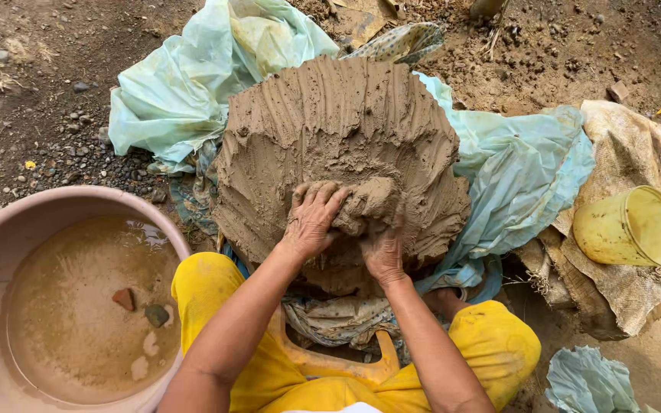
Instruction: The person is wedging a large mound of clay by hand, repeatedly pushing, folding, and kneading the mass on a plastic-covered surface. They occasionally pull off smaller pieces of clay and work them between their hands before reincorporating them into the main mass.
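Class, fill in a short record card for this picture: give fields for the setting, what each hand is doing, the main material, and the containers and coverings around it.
Setting: outdoors, bare earth with small stones
Main material: large mound of wet clay, surface grooved
Left hand: pressing on a clay lump at the mound's near edge
Right hand: gripping the same lump from below
Covering: pale green plastic sheet under the mound
Left of person: pink basin of muddy water
Right of person: yellow bucket lying on its side on sacking
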